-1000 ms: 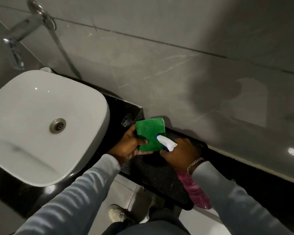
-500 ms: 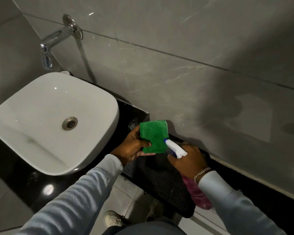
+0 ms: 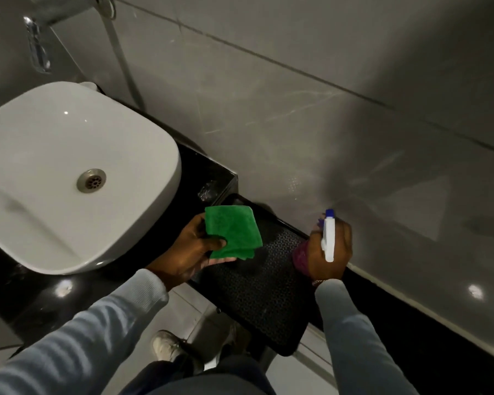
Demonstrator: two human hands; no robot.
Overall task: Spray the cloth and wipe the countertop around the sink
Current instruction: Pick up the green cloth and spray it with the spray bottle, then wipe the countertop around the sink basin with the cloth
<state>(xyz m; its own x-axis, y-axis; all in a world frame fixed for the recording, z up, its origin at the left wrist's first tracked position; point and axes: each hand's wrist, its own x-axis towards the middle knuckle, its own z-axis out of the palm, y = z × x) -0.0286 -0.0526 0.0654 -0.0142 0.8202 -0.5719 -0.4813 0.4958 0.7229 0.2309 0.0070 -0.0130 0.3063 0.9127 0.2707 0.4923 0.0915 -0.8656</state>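
A folded green cloth point(image 3: 232, 232) lies flat in my left hand point(image 3: 194, 253), with the thumb pressed on its lower edge. My right hand point(image 3: 330, 252) grips a spray bottle point(image 3: 328, 235) with a white head, a blue nozzle tip and a pink body mostly hidden by the fingers. The nozzle points up toward the wall, away from the cloth, and the bottle is well right of it. A white basin point(image 3: 54, 172) sits on the glossy black countertop point(image 3: 200, 172) at the left.
A chrome tap point(image 3: 40, 38) juts from the grey tiled wall point(image 3: 297, 95) above the basin. Below my hands is a black patterned surface point(image 3: 263, 295), lower than the counter. A black ledge point(image 3: 411, 337) runs along the wall to the right. My shoes point(image 3: 169, 347) stand on the floor.
My right hand has swung the bottle away from the cloth to the right, and the nozzle has turned from the cloth toward the wall. The left hand still holds the cloth.
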